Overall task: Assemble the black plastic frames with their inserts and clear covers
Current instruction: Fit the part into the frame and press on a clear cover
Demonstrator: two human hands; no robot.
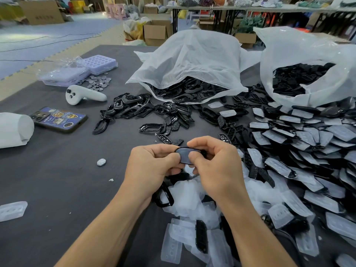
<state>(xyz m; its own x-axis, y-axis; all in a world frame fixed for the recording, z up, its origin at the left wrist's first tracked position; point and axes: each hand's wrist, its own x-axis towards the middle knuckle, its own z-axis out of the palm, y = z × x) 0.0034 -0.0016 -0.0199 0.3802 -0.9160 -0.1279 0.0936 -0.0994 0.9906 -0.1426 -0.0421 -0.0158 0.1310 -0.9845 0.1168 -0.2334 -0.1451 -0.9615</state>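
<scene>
I see the left hand [154, 166] and right hand [215, 164] close together over the near middle of the desk [57, 180], both pinching one black frame [185, 155], thumbs on its face. I judge a cover is being seated, so the next move calls for even pressure round the rim. Loose frames [131, 108] lie far, clear covers [192, 199] near, covered pieces [308, 135] right; cardboard boxes [156, 31] stand beyond.

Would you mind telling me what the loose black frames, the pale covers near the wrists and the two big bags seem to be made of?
Black frames: hard glossy plastic, judging by sharp highlights on their edges. Pale covers: frosted translucent plastic, possibly soft silicone; the dark table shows through. Bags: thin milky plastic film, creased and slumped over their contents.
</scene>
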